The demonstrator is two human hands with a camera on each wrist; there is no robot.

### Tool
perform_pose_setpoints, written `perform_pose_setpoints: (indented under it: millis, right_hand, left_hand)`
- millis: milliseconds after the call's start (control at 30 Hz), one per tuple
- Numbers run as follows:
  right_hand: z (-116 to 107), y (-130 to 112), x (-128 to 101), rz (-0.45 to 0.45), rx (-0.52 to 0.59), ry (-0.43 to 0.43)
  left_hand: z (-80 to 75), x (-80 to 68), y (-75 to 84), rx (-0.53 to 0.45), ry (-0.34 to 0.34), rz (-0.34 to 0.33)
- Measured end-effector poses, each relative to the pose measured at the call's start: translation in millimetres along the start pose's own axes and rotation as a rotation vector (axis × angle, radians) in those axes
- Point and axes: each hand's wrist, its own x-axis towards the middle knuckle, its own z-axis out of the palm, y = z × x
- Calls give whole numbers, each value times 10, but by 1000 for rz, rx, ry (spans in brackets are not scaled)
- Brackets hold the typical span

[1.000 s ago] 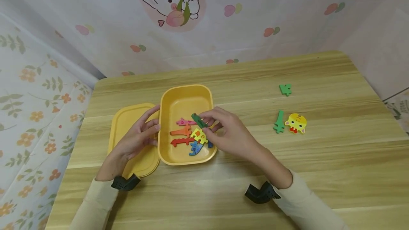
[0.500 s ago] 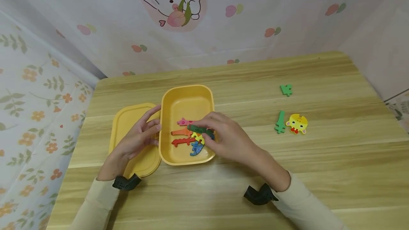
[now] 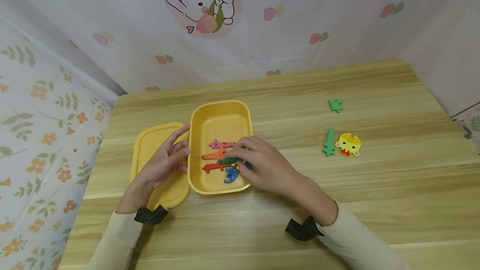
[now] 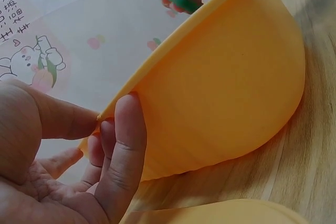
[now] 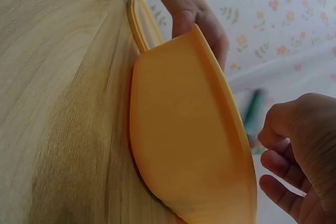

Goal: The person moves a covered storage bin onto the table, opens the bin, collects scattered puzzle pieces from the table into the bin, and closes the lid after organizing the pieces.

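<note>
My left hand (image 3: 165, 163) pinches the left rim of the yellow box (image 3: 196, 126), thumb on the rim and fingers against the outer wall in the left wrist view. Over the box's lower right part, my right hand (image 3: 264, 161) pinches a dark green puzzle piece (image 3: 228, 161), which looks blurred in the right wrist view. Beneath and around it in the box lie a pink piece (image 3: 221, 143), an orange piece (image 3: 213, 154), a red piece (image 3: 211, 167) and a blue piece (image 3: 231, 174). A yellow piece is mostly hidden under the right fingers.
A yellow lid (image 3: 148, 143) lies left of the box, partly under the left hand. To the right on the wooden table (image 3: 292, 107) are two green puzzle pieces, a small one (image 3: 336, 105) and a longer one (image 3: 328, 143), beside a yellow animal-face piece (image 3: 349, 144).
My right hand has lowered the dark green piece into the box and turned it from slanted to nearly level, covering most of the yellow piece. The left hand stays at the rim.
</note>
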Motion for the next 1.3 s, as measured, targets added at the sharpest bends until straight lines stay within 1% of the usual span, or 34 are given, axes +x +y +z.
perform_pose_setpoints:
  millis: [233, 500, 633, 733, 867, 1067, 1300]
  right_hand:
    - [-31, 8, 12, 25, -3, 9]
    - [-99, 52, -21, 103, 16, 43]
    - [-159, 87, -28, 157, 24, 52]
    - [-226, 130, -28, 193, 34, 70]
    - [-295, 170, -28, 203, 51, 102]
    - [-350, 200, -30, 239, 64, 124]
    - [-392, 216, -40, 269, 54, 121]
  left_hand:
    - [-31, -21, -20, -5, -1, -8]
    - [-39, -39, -69, -10, -8, -12]
    - [-35, -46, -82, -14, -4, -6]
    - [-18, -32, -70, -21, -7, 11]
    - [0, -13, -37, -29, -14, 21]
    - [-3, -3, -4, -20, -19, 12]
    - [-3, 5, 8, -13, -12, -1]
